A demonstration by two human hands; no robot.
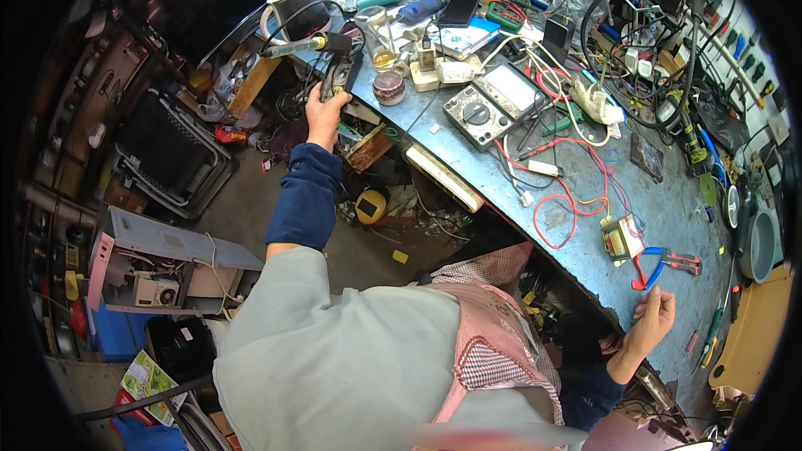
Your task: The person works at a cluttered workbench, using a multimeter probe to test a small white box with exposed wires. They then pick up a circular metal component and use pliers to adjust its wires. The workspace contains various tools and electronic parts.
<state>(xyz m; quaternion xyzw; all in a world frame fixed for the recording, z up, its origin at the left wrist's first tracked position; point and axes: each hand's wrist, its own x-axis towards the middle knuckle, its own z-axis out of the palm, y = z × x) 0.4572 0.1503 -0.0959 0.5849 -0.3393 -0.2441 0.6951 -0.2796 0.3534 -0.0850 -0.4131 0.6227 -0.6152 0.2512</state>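
The left hand [324,114] reaches far to the left end of the surface [668,209] and its grip is clamped around a dark, flat tool [342,77] with a thin cable. What kind of tool it is I cannot tell; it stands just beside a soldering iron [305,46] and a small round tin [388,88].

I think the main risk is the cable. Around this hand many wires cross each other, so if the tool is pulled, a wire could catch and drag the small glass jar [384,57] or the tin off the near edge, which is very close. The soldering iron may be hot, and the wrist passes near it.

The right hand [653,317] is at the near right edge of the surface, with the fingers curled but apart, and it holds nothing. It is near the pliers with red and blue handles [668,263] and a small transformer [620,238] with red wires [568,200]. A sleeve could hook these loose red wires and pull the analog multimeter [494,104], which lies in the middle.
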